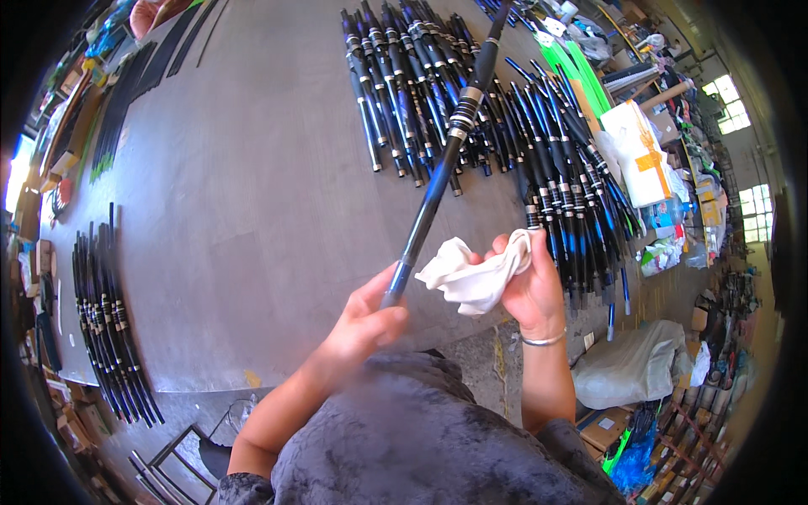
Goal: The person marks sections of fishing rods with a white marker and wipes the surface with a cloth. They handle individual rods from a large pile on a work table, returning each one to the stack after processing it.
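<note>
The left grip (369,326) is closed round the near end of a blue-black rod (433,198), which slants up and away from it; the right grip (536,290) clasps a white cloth (475,282) just beside that end. Good handling probably means a firm hold, no loose cloth corners — and the far end clear of the piled rods (406,80) beyond.

A white package (629,139) with orange tape is lying at right, near bright green strips (587,77). A bulky pale bundle (631,366) is resting below, near a cardboard box (599,436). A dark metal frame (172,445) is standing at lower left.
</note>
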